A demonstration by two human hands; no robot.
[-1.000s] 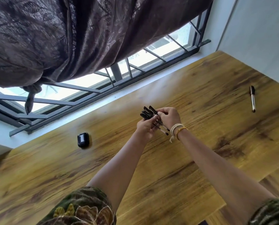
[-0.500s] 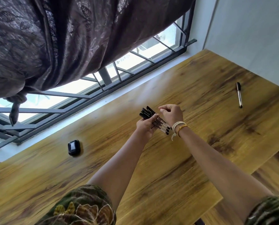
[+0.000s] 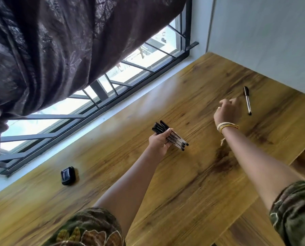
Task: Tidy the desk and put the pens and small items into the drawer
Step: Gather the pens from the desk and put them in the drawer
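Observation:
My left hand (image 3: pixel 158 142) grips a bundle of several black-capped clear pens (image 3: pixel 173 136) above the middle of the wooden desk (image 3: pixel 192 183). My right hand (image 3: pixel 227 110) is stretched out to the right, blurred, fingers loosely spread and holding nothing, a short way left of a single black-capped pen (image 3: pixel 247 102) lying on the desk near the wall. A small black square item (image 3: pixel 68 175) lies on the desk at the left, near the window sill.
A barred window (image 3: pixel 95 103) with a dark curtain (image 3: pixel 59 50) runs along the desk's far edge. A pale wall (image 3: pixel 272 41) closes the right side. The desk's front edge drops off at the lower right.
My right hand has let go of the pen bundle and moved right toward the lone pen. The left hand now holds the bundle alone. The view has shifted.

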